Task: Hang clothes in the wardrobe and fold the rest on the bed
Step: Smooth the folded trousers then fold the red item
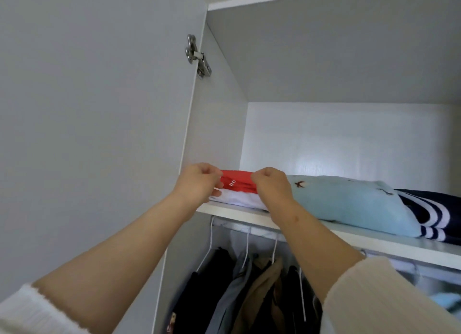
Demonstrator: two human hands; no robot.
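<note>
A folded red garment with white lettering lies on top of a folded white garment at the left end of the wardrobe's upper shelf. My left hand grips the left end of the red garment, fingers curled. My right hand holds its right end, also with curled fingers. Both arms reach up to the shelf. Below the shelf, dark, grey and tan clothes hang on white hangers from the rail.
A folded light blue garment lies right of the red pile, touching my right hand. A navy garment with white stripes lies further right. The open wardrobe door with its metal hinge stands on the left.
</note>
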